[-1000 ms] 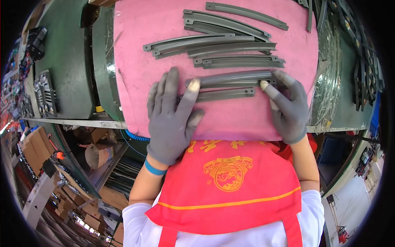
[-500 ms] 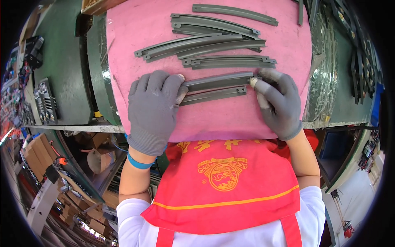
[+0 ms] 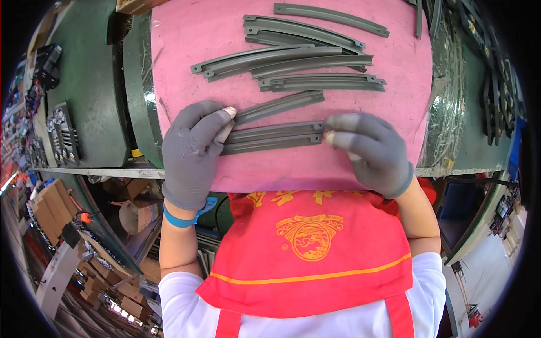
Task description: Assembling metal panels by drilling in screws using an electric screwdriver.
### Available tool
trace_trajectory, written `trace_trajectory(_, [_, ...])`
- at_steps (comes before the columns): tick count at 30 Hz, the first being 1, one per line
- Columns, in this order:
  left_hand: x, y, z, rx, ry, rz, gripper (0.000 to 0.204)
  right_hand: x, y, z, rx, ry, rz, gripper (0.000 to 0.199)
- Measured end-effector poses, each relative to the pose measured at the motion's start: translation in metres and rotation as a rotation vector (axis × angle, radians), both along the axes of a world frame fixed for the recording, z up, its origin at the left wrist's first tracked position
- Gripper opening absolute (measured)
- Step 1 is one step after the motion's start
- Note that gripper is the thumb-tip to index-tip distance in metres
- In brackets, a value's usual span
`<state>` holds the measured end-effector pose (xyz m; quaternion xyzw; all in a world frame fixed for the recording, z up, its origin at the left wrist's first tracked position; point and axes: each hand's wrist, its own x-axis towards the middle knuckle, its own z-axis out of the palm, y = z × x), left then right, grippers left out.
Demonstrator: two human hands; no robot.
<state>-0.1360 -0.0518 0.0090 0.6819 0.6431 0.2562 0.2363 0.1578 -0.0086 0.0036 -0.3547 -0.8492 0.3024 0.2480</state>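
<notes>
- Left gloved hand [image 3: 194,153]: curled over the left ends of three curved dark-grey strips; cannot tell which it grips.
- Right gloved hand [image 3: 373,152]: fingertips close together at the right end of the paired strips [image 3: 274,134]; pinch unclear.
- Paired strips: near the pink mat's [image 3: 270,173] front edge; slanted strip [image 3: 280,107] just behind.

A hand could pass along the near side of the pink mat [image 3: 276,172]; the left hand [image 3: 194,152] and right hand [image 3: 372,147] block the paired strips' [image 3: 276,145] ends. A slanting strip [image 3: 282,106] narrows the room beyond; crossing strips [image 3: 270,58] bar the far middle.
</notes>
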Motion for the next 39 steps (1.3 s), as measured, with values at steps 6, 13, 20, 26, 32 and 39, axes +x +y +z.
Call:
trace_trajectory(6, [0.017, -0.019, -0.013, 0.159, 0.361, -0.065, 0.062, 0.002, 0.024, 0.008, 0.155, -0.23, -0.531, 0.023])
trace_trajectory(13, [0.02, -0.034, -0.026, 0.114, 0.46, -0.062, 0.077, -0.018, 0.016, 0.003, 0.049, -0.1, -0.168, 0.026])
trace_trajectory(20, [0.008, -0.026, -0.001, 0.153, 0.441, -0.041, 0.05, -0.038, 0.034, 0.011, 0.226, -0.253, -0.049, 0.021])
trace_trajectory(26, [-0.025, 0.055, -0.009, 0.238, 0.342, -0.032, 0.034, -0.034, 0.061, 0.002, 0.289, -0.271, -0.052, 0.024])
trace_trajectory(32, [0.014, 0.118, -0.031, 0.434, 0.191, -0.13, 0.033, 0.006, 0.105, -0.004, 0.451, -0.338, -0.177, 0.03])
trace_trajectory(39, [-0.003, 0.096, -0.014, 0.381, 0.171, -0.177, 0.033, 0.053, 0.072, 0.011, 0.283, -0.336, -0.163, 0.025])
